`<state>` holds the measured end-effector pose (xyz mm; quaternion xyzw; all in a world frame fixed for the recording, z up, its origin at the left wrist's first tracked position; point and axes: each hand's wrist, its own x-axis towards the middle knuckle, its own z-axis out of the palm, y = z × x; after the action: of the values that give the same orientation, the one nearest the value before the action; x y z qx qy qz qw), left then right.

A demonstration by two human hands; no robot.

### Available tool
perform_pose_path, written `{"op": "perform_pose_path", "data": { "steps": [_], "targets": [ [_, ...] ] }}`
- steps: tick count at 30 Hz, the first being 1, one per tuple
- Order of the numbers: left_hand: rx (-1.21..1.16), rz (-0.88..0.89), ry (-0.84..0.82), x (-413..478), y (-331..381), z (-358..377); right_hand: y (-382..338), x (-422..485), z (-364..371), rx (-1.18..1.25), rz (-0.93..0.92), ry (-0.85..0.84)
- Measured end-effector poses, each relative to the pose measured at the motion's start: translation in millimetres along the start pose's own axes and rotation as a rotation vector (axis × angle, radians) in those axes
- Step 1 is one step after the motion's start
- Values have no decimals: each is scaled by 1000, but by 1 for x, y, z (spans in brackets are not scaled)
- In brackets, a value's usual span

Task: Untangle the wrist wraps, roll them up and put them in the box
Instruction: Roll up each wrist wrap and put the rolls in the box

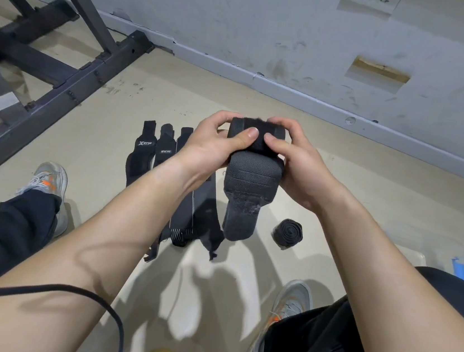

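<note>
wrist wrap: half rolled, tail hanging loose
left hand grip: pinching the rolled end
right hand grip: pinching it too
risk: slack pinch and it likely unwinds

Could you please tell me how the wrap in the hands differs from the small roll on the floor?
The held wrap is only partly rolled, its loose tail hanging down; the floor roll is wound into a complete coil. The held wrap is gripped in the air by the left hand and right hand; the floor roll lies untouched. Both are black fabric.
</note>
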<state>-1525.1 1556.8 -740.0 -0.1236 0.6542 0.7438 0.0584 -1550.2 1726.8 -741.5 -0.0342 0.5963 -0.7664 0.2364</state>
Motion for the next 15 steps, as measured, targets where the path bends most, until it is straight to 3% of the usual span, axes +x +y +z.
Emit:
{"op": "perform_pose_path", "data": {
  "steps": [8, 15],
  "targets": [
    [114, 157, -36, -4, -5, -1, 3, 1, 5, -67, 23, 76],
    [-127, -161, -162, -10, 4, 4, 7, 0, 1, -175, -54, 33]
  ]
}}
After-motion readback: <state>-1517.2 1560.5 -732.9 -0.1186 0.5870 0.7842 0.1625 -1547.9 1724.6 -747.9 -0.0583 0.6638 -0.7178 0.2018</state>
